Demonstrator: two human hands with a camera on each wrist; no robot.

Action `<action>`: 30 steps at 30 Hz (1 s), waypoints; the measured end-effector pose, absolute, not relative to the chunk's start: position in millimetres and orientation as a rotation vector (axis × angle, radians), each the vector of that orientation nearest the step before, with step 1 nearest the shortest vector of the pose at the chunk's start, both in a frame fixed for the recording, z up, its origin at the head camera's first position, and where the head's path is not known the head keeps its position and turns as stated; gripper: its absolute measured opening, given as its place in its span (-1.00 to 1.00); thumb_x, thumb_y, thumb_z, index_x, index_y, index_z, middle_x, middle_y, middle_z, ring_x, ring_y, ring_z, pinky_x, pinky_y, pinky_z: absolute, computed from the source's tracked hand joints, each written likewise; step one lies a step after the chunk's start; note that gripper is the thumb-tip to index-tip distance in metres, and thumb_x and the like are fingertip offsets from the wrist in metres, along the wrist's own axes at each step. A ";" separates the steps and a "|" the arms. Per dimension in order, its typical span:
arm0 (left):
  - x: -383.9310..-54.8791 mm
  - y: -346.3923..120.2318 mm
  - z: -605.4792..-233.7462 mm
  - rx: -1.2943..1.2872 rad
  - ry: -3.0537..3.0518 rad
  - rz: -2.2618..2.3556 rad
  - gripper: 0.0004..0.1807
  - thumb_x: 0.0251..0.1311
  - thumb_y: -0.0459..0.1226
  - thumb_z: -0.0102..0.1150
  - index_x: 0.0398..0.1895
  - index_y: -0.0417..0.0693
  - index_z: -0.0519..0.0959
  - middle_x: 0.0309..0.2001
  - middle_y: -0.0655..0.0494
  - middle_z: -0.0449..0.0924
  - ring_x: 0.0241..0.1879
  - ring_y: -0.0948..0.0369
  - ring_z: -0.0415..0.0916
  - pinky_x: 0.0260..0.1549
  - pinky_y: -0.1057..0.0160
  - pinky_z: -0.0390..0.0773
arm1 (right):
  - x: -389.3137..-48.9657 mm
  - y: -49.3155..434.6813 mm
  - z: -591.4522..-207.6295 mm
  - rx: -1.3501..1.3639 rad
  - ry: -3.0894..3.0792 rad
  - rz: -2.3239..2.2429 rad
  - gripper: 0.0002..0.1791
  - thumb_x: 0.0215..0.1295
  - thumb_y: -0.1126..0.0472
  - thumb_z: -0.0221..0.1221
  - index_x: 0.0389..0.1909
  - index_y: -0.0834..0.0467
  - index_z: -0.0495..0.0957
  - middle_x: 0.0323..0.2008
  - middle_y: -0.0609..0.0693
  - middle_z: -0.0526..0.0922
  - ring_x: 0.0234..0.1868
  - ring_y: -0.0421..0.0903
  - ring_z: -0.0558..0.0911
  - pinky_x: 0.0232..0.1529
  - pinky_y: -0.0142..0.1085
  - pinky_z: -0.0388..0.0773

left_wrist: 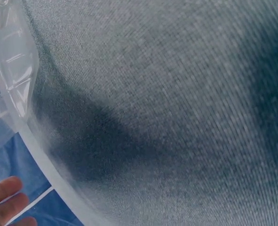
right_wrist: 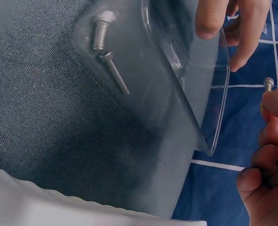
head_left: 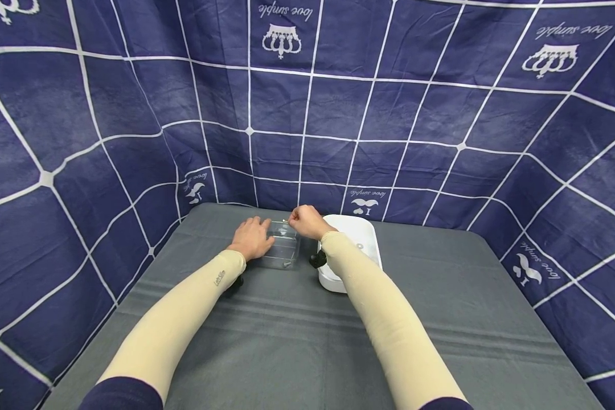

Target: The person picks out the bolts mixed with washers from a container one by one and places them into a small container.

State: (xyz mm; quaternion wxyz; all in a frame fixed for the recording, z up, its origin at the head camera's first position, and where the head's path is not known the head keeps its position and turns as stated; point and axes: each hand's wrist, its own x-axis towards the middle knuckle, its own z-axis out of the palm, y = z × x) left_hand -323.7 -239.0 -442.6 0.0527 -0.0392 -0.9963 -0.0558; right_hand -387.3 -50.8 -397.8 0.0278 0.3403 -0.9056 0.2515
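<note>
A clear plastic box with dividers lies at the back of the grey table. My left hand touches its left side with fingers spread and nearly straight. Over the box's far right corner, my right hand pinches a small socket-head bolt between thumb and fingertip, head upward. In the right wrist view, a thick short bolt and a thinner longer bolt lie together in one corner of the box. The left wrist view catches just a few left fingers beside the blue cloth.
Right of the box stands a white tray with small metal pieces inside, partly hidden by the right forearm. Blue cloth with white lines hangs behind and at both sides of the table. Grey cloth covers the tabletop.
</note>
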 end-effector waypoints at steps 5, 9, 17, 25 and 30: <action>-322.2 -238.8 -438.2 -0.110 -3.040 -0.157 -0.34 0.37 -0.01 -0.01 0.47 -0.10 0.31 0.29 -0.27 0.40 0.32 -0.17 0.33 0.31 -0.17 0.32 | -386.4 -54.5 -395.4 1.017 -2.816 0.766 -0.84 0.30 0.25 0.18 -0.36 0.14 0.74 -0.43 -0.07 0.71 -0.36 -0.19 0.58 -0.17 -0.35 0.54; -321.3 -238.7 -436.8 -0.100 -3.052 -0.141 -0.34 0.38 -0.02 -0.02 0.48 -0.09 0.30 0.30 -0.28 0.39 0.33 -0.17 0.32 0.30 -0.18 0.33 | -386.2 -57.3 -396.0 1.026 -2.827 0.762 -0.84 0.30 0.24 0.18 -0.34 0.15 0.73 -0.42 -0.06 0.71 -0.36 -0.18 0.57 -0.19 -0.36 0.53; -322.7 -237.5 -441.5 -0.085 -3.067 -0.155 -0.32 0.38 0.01 -0.04 0.50 -0.06 0.27 0.34 -0.26 0.36 0.37 -0.16 0.28 0.32 -0.17 0.32 | -385.6 -61.6 -401.2 1.025 -2.872 0.741 -0.83 0.33 0.24 0.18 -0.31 0.17 0.74 -0.36 -0.04 0.74 -0.33 -0.16 0.60 -0.15 -0.34 0.56; -321.9 -237.0 -442.9 -0.075 -3.056 -0.170 -0.33 0.38 0.00 -0.01 0.50 -0.06 0.28 0.34 -0.27 0.36 0.36 -0.17 0.28 0.32 -0.18 0.31 | -385.4 -66.4 -406.1 1.037 -2.901 0.728 -0.84 0.33 0.24 0.19 -0.33 0.17 0.73 -0.37 -0.04 0.73 -0.39 -0.18 0.58 -0.19 -0.33 0.56; -321.7 -236.2 -441.6 -0.070 -3.067 -0.169 -0.31 0.38 0.01 -0.02 0.51 -0.06 0.26 0.35 -0.26 0.35 0.38 -0.16 0.27 0.33 -0.18 0.30 | -385.4 -68.1 -406.5 1.041 -2.909 0.711 -0.84 0.33 0.25 0.19 -0.33 0.17 0.74 -0.37 -0.03 0.74 -0.39 -0.19 0.57 -0.21 -0.35 0.56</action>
